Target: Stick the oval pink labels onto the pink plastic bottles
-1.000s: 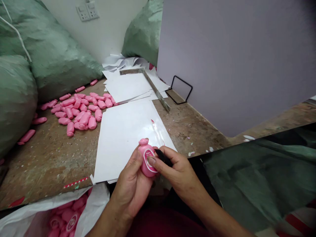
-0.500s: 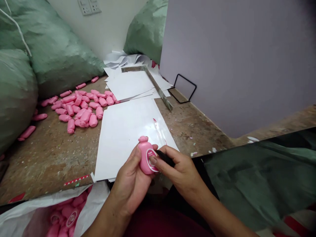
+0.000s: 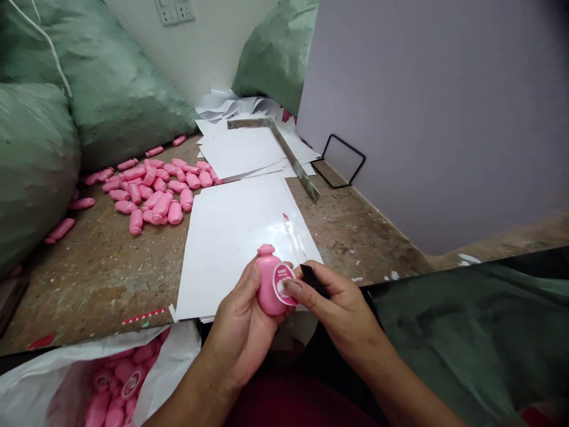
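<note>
A small pink bottle (image 3: pixel 268 284) stands nearly upright in my left hand (image 3: pixel 242 332), the thumb along its left side and the fingers behind it. On the bottle's right side is a round pink label (image 3: pixel 281 276) with a white rim and the word BABY. It juts past the bottle's right edge. My right hand (image 3: pixel 340 305) has its thumb pressed on the label, with the index finger bent behind. A black strip-like object (image 3: pixel 313 279) is tucked between that hand's fingers; its kind is unclear. White sheets (image 3: pixel 222 237) lie beneath and beyond the bottle.
Several pink bottles (image 3: pixel 162 204) lie heaped on the worn wooden table (image 3: pixel 133 267). A white sack (image 3: pixel 182 350) at lower left holds more, some labelled. Green sacks (image 3: pixel 124 89) rise behind. A metal angle bar (image 3: pixel 293 157) rests on papers beside a black wire stand (image 3: pixel 342 160).
The label now sticks out further past the bottle's right edge, and my right hand has shifted slightly right. The black object points more upward. The whole view has moved a little.
</note>
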Motion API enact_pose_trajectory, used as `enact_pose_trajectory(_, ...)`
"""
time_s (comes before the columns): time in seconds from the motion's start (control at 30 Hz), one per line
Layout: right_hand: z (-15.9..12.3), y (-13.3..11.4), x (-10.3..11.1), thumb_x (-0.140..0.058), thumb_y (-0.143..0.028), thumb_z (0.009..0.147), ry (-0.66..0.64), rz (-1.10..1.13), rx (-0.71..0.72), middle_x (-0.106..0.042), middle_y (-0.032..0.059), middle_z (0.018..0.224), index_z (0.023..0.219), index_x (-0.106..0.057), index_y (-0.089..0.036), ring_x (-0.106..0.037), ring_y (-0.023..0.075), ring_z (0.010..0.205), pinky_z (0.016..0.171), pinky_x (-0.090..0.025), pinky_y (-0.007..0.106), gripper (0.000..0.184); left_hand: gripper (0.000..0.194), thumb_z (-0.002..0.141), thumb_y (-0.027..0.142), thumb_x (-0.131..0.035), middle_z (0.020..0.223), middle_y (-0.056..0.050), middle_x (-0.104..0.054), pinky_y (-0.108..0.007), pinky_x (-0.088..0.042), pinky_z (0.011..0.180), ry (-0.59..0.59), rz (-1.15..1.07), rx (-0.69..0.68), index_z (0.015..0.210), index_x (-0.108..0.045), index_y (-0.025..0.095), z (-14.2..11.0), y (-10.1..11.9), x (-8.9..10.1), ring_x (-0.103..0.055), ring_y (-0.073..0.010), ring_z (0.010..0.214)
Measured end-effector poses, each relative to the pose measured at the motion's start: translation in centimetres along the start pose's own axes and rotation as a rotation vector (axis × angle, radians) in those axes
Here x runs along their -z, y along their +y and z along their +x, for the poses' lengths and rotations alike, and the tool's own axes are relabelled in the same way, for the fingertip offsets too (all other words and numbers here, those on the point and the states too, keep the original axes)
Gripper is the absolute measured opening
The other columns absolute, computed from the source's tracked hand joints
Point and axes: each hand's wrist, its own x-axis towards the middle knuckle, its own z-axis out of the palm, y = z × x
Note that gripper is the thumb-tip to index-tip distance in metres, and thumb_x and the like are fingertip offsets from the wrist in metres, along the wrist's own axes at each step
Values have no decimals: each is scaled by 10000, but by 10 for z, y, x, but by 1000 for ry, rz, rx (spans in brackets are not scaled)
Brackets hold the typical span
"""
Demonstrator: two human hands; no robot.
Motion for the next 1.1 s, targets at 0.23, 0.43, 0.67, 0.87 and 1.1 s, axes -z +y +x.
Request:
enact_pose_trajectory(0.23, -2, 0, -4, -702, -415, 828, -23, 6, -1, -603, -25, 719, 758, -666, -198, -515, 141, 694, 638, -416, 242, 231, 215, 995, 234, -488, 1002, -73, -703, -245, -523, 833, -11, 2, -45, 1086, -669, 164, -1, -5, -1, -672, -128, 905)
enact_pose_trajectory(0.43, 0, 1, -5, -694, -428, 829, -26, 39, -14, -609, -23, 735, 774, -676, -199, -518, 143, 703, 646, -420, 249, 237, 197, 970, 217, -543, 983, -58, -703, -249, -515, 859, -15, -7, -66, 1067, -703, 156, 0, -6, -1, -658, -121, 889)
enact_pose_trajectory(0.67, 3, 1, -4, -699, -473, 818, -7, 4, -25, -586, -16, 723, 745, -664, -192, -511, 151, 702, 651, -427, 259, 292, 192, 923, 245, -631, 1010, -57, -701, -247, -508, 865, 6, 24, -97, 1082, -702, 165, 2, -8, -1, -649, -128, 908)
enact_pose_trajectory(0.87, 2, 0, -5, -698, -468, 810, -3, -1, -35, -618, -12, 737, 790, -689, -197, -534, 157, 708, 659, -444, 262, 271, 196, 901, 261, -668, 1053, -40, -692, -240, -506, 880, 5, 47, -113, 1078, -694, 181, 3, -10, -1, -643, -126, 947)
enact_pose_trajectory(1.1, 2, -2, -7, -709, -454, 795, -1, 57, -33, -626, -17, 733, 782, -691, -200, -540, 152, 701, 667, -451, 262, 255, 181, 906, 253, -661, 1037, -42, -688, -231, -515, 861, 1, 44, -101, 1071, -689, 183, 1, -10, -1, -642, -113, 911)
